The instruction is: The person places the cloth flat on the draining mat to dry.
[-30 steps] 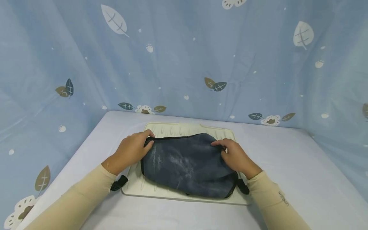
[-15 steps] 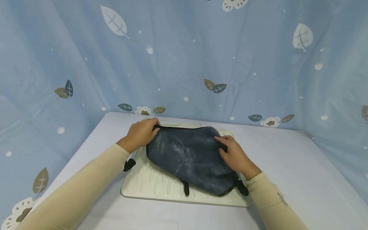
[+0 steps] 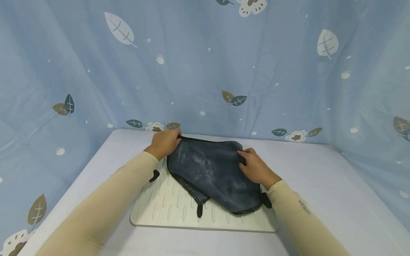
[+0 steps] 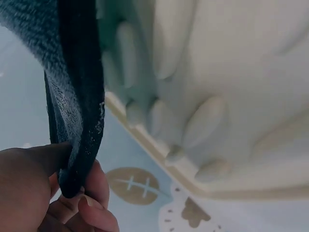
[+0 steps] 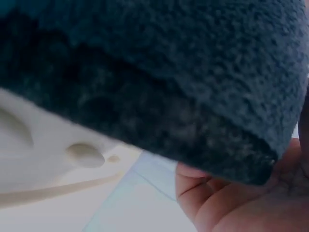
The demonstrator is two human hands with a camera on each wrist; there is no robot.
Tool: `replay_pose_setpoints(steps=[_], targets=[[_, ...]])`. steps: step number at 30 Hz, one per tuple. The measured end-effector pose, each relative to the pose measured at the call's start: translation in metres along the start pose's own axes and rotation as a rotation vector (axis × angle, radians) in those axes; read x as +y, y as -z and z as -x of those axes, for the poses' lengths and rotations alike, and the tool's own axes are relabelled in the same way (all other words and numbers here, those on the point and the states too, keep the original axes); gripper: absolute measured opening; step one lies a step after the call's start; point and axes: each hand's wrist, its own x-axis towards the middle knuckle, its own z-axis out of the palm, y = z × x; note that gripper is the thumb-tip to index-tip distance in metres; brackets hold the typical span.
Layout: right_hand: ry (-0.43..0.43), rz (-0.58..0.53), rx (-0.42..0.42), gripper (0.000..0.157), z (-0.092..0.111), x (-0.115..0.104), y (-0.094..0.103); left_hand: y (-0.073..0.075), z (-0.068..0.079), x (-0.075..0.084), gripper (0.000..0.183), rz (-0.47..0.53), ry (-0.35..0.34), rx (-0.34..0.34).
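A dark blue-grey fleecy cloth with black edging lies folded over itself on a cream ribbed mat. White smudges mark its surface, and a black hanging loop pokes out at the front from the lower layer. My left hand pinches the far left corner, slightly raised; in the left wrist view the cloth's edge sits between thumb and fingers. At the right edge, my right hand grips the cloth with thumb and fingers. In the right wrist view the cloth covers part of that hand.
A white-covered table lies under the mat. Blue curtain fabric with leaves and flowers rises behind and at both sides. A small black device is at the left wrist and another black device at the right.
My left hand has moved away and to the right, drawing the cloth's left corner with it. The lower layer and loop have come into view in front. The right hand keeps nearly the same place.
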Motion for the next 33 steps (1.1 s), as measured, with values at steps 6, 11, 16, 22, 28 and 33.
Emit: replay_pose_setpoints(steps=[6, 11, 16, 22, 28, 33], targets=[[-0.066, 0.037, -0.103, 0.056, -0.002, 0.001, -0.002, -0.013, -0.005, -0.003, 0.020, 0.030, 0.046, -0.050], [-0.057, 0.066, -0.082, 0.054, 0.012, 0.002, -0.003, -0.008, 0.004, -0.001, 0.027, 0.025, 0.050, -0.064], [0.064, 0.072, 0.002, 0.042, 0.033, -0.001, -0.005, 0.008, 0.031, 0.011, 0.023, -0.010, -0.087, 0.048], [0.187, 0.045, 0.026, 0.035, 0.056, -0.016, -0.005, 0.024, 0.072, 0.035, 0.015, -0.005, -0.287, 0.099], [0.225, 0.033, -0.006, 0.036, 0.069, -0.030, -0.005, 0.027, 0.103, 0.060, 0.013, -0.013, -0.407, 0.098], [0.263, -0.005, -0.063, 0.033, 0.077, -0.037, -0.006, 0.022, 0.122, 0.080, 0.014, -0.023, -0.443, 0.053]])
